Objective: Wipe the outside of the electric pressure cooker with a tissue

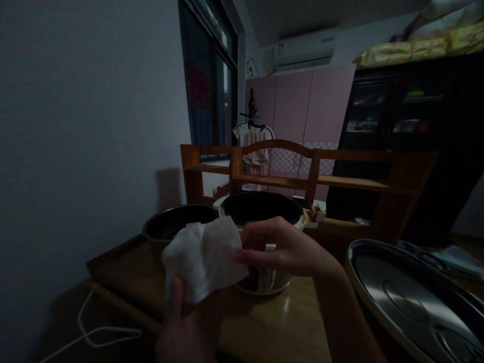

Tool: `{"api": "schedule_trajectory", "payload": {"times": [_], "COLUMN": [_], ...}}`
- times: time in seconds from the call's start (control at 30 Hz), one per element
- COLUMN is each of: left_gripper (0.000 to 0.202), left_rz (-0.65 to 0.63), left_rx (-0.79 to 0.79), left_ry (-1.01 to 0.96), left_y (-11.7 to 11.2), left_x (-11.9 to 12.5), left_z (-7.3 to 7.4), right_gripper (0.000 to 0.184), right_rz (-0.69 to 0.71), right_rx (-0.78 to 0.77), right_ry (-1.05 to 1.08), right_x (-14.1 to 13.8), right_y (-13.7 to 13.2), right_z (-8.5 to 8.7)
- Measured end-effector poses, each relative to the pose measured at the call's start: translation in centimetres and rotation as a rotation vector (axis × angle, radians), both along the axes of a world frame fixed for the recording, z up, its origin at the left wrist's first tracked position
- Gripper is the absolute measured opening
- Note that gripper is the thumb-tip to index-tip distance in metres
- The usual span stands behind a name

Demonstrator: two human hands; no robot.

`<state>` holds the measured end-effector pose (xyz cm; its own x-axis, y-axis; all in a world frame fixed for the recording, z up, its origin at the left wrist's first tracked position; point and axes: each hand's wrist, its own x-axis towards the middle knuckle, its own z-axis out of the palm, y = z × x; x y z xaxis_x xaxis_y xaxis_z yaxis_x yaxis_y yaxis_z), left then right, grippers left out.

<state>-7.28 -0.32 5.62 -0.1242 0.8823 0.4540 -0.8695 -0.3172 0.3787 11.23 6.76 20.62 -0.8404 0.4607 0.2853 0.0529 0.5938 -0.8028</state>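
Observation:
A white cloth or wipe is spread between my two hands, above the front of the table. My left hand holds it from below, thumb up along its left side and the other fingers hidden behind it. My right hand pinches its right edge between thumb and fingers. Just behind the cloth stands a rice cooker with its lid off and a dark opening on top. To its left sits a black inner pot, partly covered by the cloth.
A large round lid with a shiny metal inside lies at the right. The wooden table has a raised shelf rack along its back. A white cable hangs at the lower left, near the wall.

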Motion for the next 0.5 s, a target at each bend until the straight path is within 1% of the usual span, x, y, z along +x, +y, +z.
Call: {"api": "schedule_trajectory", "payload": {"times": [0.03, 0.07, 0.2, 0.27, 0.37, 0.5], "left_gripper": [0.049, 0.049, 0.051, 0.054, 0.051, 0.048], "left_rz": [-0.064, -0.101, -0.142, -0.141, -0.11, -0.081], "left_rx": [0.004, 0.006, 0.035, 0.038, 0.03, 0.027], "left_ry": [-0.031, -0.056, -0.124, -0.115, -0.077, -0.073], "left_y": [0.1, 0.2, 0.3, 0.3, 0.4, 0.2], "left_x": [-0.1, -0.1, 0.1, 0.4, 0.6, 0.6], "left_z": [0.4, 0.9, 3.1, 3.7, 4.1, 4.0], "right_gripper": [0.026, 0.026, 0.027, 0.028, 0.032, 0.03], "right_rz": [0.014, 0.026, 0.042, 0.053, 0.049, -0.044], "right_rx": [-0.018, -0.028, -0.012, -0.009, -0.063, -0.151], "right_ry": [-0.035, -0.073, -0.19, -0.206, -0.159, -0.051], "right_x": [-0.1, -0.1, -0.1, -0.1, 0.0, 0.2], "right_y": [0.0, 0.0, -0.4, -0.6, -0.5, 0.3], "right_z": [-0.1, -0.3, -0.4, -0.3, 0.0, -0.1]}}
